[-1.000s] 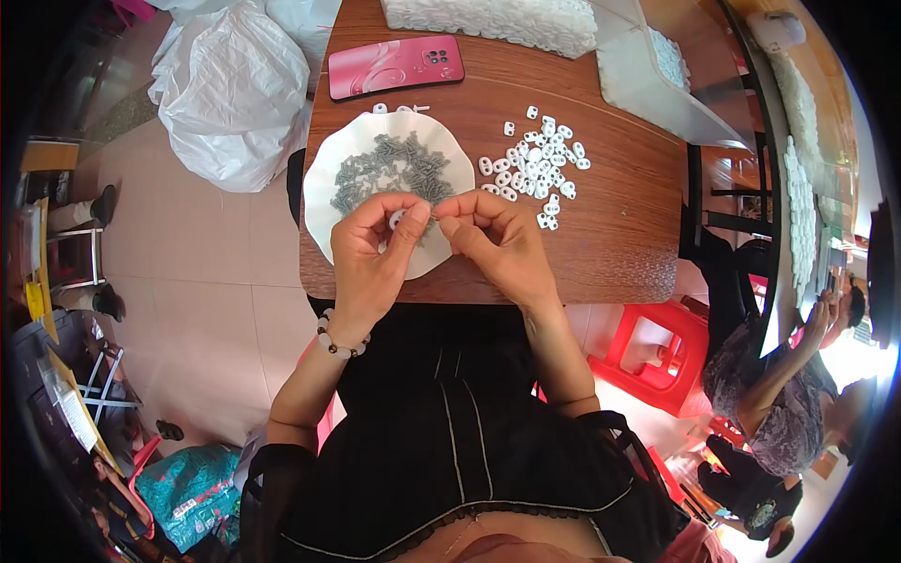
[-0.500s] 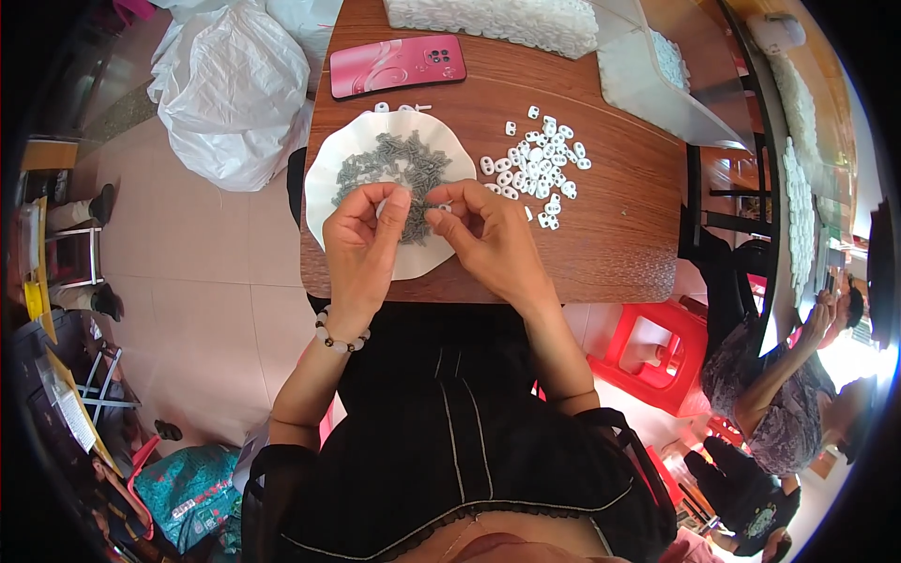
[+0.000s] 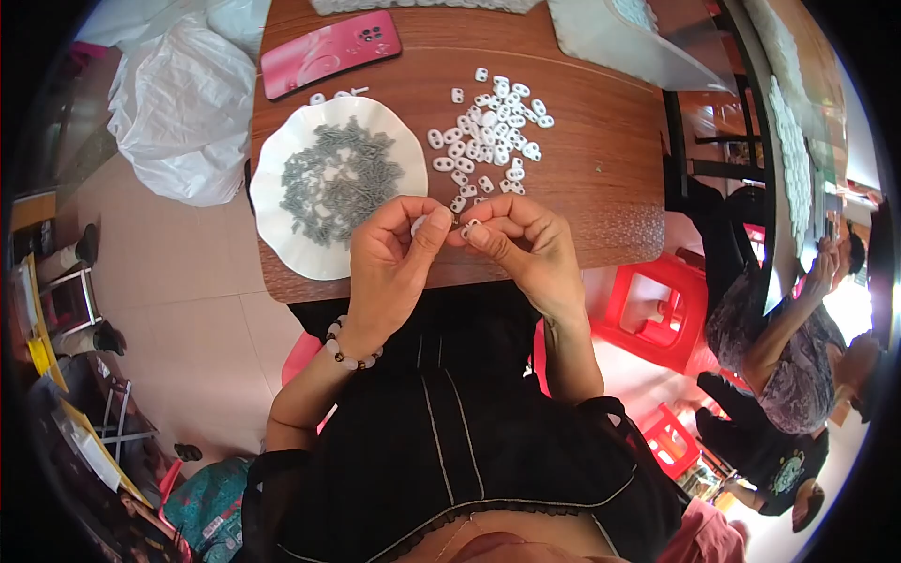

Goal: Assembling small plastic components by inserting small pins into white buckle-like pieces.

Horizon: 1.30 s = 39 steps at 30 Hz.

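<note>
My left hand (image 3: 396, 258) is closed in a pinch, with a small white plastic piece (image 3: 418, 225) showing between its fingers. Something tiny and dark is at its fingertips, too small to name. Close beside it, my right hand (image 3: 533, 246) pinches a small white two-holed plastic piece (image 3: 470, 228) between thumb and forefinger. Both hands are held up by the table's front edge, right of a white wavy-rimmed plate (image 3: 271, 202). Many small grey screw-like pieces (image 3: 324, 192) lie in that plate. Beyond my hands, loose white two-holed pieces (image 3: 493, 131) are scattered on the table.
A pink phone (image 3: 328, 56) lies at the back left of the wooden table (image 3: 601, 169). At the back right stands a white bin (image 3: 610, 42). White sacks (image 3: 183, 113) rest on the floor at left, a red stool (image 3: 657, 305) at right. Other people (image 3: 784, 357) sit further right.
Both hands have left the space over the plate and are now to its right, nearer the table's front edge. The whole view has shifted. The right hand's white piece shows more plainly.
</note>
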Available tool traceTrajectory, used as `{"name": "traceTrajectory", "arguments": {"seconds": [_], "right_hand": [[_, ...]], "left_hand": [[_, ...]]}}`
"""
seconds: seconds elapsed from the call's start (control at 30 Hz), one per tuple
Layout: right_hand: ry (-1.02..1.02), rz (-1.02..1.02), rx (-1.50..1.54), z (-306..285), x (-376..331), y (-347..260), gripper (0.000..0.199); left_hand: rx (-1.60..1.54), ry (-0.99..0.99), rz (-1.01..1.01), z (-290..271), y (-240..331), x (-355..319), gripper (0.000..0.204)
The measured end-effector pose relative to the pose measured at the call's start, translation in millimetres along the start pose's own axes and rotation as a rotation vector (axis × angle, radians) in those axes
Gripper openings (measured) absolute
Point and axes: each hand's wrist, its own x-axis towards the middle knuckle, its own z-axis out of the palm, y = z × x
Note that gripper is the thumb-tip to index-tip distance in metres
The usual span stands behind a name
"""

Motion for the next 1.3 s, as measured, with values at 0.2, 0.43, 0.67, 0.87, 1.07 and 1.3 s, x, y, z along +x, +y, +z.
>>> {"name": "traceTrajectory", "arguments": {"seconds": [0.2, 0.43, 0.67, 0.87, 1.07, 1.3], "right_hand": [[0.072, 0.004, 0.082, -13.2, -12.8, 10.0, 0.017], [0.139, -0.082, 0.048, -18.9, -11.7, 25.7, 0.011], [0.197, -0.064, 0.098, -9.8, -16.2, 22.8, 0.009], [0.234, -0.099, 0.047, -7.1, -18.0, 23.0, 0.005], [0.243, -0.123, 0.044, -4.8, -18.7, 23.8, 0.003], [0.243, -0.1, 0.026, -0.6, -16.7, 23.8, 0.003]], "left_hand": [[0.057, -0.072, -0.067, 12.6, -7.4, -0.4, 0.017], [0.062, -0.056, -0.106, 17.0, -15.8, -0.2, 0.016], [0.036, -0.023, -0.155, 19.4, -17.5, -2.0, 0.016], [0.049, -0.013, -0.152, 19.9, -16.6, -2.8, 0.016], [0.044, -0.01, -0.157, 19.8, -15.9, -3.6, 0.019], [0.014, -0.024, -0.138, 17.1, -18.2, -4.2, 0.018]]}}
